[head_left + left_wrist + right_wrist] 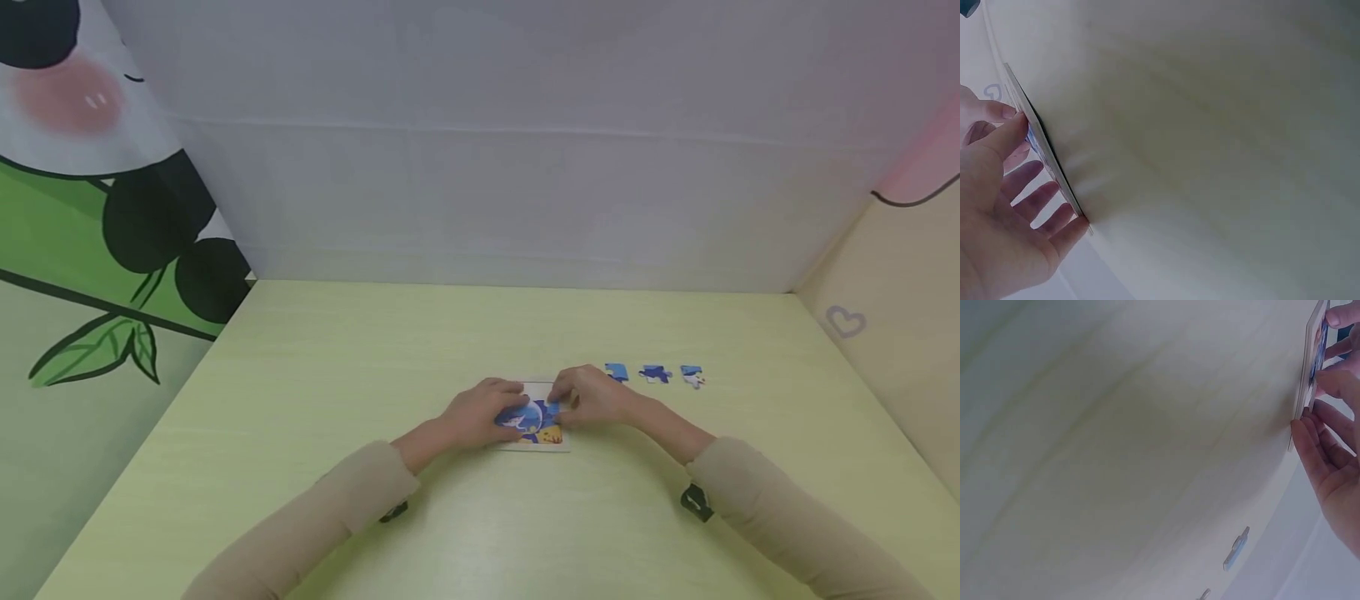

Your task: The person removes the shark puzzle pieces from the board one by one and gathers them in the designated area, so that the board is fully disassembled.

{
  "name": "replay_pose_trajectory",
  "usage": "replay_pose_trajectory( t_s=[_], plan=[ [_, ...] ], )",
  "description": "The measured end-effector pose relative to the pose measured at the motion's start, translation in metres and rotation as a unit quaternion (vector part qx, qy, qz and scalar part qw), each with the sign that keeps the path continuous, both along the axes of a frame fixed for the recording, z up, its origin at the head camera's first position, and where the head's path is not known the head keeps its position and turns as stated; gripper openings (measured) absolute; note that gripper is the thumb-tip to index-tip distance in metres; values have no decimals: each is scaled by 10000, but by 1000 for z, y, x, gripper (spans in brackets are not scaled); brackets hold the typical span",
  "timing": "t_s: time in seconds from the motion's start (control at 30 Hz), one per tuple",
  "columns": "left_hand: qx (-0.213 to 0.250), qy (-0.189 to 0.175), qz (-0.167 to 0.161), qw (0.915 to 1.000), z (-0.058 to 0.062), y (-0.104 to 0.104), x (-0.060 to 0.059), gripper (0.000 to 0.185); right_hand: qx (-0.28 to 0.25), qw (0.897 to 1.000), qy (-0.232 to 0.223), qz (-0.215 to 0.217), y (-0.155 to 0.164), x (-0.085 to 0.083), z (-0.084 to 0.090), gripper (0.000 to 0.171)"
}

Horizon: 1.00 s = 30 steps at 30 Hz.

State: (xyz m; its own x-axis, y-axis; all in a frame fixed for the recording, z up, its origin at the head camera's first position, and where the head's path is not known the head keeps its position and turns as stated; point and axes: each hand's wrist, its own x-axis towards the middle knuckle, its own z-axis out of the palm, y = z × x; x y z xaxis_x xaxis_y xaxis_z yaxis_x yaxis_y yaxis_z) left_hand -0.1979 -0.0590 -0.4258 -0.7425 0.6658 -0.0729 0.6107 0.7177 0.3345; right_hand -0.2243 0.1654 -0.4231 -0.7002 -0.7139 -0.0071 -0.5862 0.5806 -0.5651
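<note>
1. The head view is evenly and softly lit from above; only faint shadows are cast under the sleeves onto the surface (315, 367).
2. A pale sheen is seen near the surface's near edge.
3. Straight lines are bowed toward the head view's corners.
4. Both wrist views are washed out and soft, with the surface blurred and tilted steeply.
</note>
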Motion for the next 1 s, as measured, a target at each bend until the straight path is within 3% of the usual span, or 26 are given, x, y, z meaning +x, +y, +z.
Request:
replay_pose_trajectory(
  t_s=[0.37, 0.73, 1.0],
  plan=[
    [-330, 33, -19, 9994, 3, 3, 2, 51, 167, 9995, 276, 65, -1, 0, -1, 23],
    [-482, -3, -12, 9988, 5, 7, 2, 52, 161, 9999, -42, 30, -1, -1, 4, 23],
    [-454, 31, -179, 9988, 4, 5, 1, 47, 109, 9997, 136, 181, -1, 0, 4, 23]
  ],
)
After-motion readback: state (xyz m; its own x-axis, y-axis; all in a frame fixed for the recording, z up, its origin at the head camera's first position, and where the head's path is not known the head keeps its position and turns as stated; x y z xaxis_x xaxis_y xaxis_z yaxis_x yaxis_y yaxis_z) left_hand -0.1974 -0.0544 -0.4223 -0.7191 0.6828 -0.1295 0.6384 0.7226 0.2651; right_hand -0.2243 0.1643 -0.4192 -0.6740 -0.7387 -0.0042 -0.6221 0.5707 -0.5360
